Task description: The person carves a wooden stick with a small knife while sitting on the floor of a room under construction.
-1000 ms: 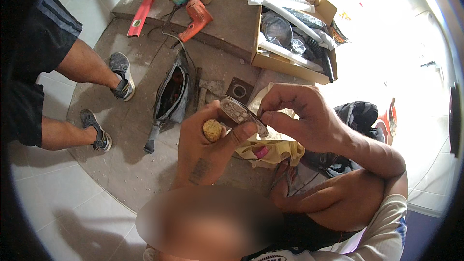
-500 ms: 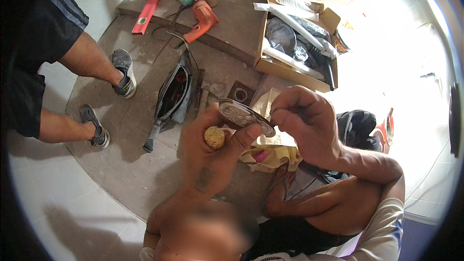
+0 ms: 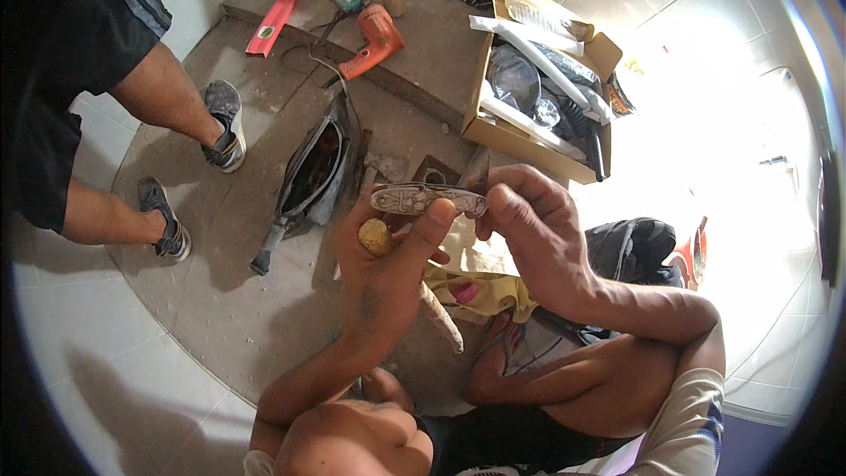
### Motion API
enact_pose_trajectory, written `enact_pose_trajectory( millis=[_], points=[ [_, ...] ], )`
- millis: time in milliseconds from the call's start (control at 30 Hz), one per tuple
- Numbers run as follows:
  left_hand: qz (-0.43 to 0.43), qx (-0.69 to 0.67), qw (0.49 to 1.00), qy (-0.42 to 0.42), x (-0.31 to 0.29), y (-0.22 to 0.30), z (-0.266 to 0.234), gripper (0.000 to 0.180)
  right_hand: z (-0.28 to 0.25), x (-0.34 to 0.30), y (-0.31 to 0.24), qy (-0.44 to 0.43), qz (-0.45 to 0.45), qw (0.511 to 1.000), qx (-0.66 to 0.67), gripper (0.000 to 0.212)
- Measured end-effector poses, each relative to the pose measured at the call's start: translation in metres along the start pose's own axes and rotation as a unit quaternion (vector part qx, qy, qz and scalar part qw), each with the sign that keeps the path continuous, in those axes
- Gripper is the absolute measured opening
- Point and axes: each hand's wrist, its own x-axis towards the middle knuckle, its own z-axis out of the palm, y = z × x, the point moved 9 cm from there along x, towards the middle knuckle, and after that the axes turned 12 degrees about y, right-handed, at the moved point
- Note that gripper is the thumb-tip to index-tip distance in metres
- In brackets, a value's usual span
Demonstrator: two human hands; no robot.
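A folding pocket knife (image 3: 427, 202) with a patterned metal handle lies crosswise between my hands. My left hand (image 3: 388, 269) is closed around it, thumb pressed on its flat side. The same hand also grips a rough wooden stick (image 3: 441, 319). The stick's yellowish round end (image 3: 376, 236) shows at my fingers, and its other end points down and to the right. At the knife's right end, my right hand (image 3: 538, 242) is closed, fingertips pinching. Beside those fingertips a dark blade (image 3: 477, 172) stands out from the handle, partly hidden.
Ahead lie an open tool bag (image 3: 308, 176), an orange drill (image 3: 374, 40) and a red spirit level (image 3: 286, 4). An open cardboard box (image 3: 529, 143) holds wrapped parts. Another person's legs (image 3: 115, 216) stand at the left. A yellow cloth (image 3: 498, 293) lies near my leg.
The knife has turned from slanting to nearly level and moved slightly left, and its blade now stands out upward. The stick's lower length has come into view below my left hand.
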Motion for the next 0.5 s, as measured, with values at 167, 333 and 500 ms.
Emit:
enact_pose_trajectory(
  millis=[167, 333, 500],
  points=[
    [-0.003, 0.010, 1.000, -0.021, 0.001, -0.005, 0.000, 0.025, -0.007, 0.007, 0.003, 0.016, 0.021, 1.000, -0.011, 0.027],
    [0.087, 0.060, 0.991, -0.085, -0.002, -0.001, 0.003, 0.024, -0.013, 0.008, -0.011, -0.019, -0.030, 0.995, -0.088, 0.023],
    [0.158, 0.209, 0.958, -0.116, 0.000, 0.031, 0.007, 0.027, -0.013, 0.014, -0.026, -0.051, -0.058, 0.975, -0.208, 0.014]
  ],
)
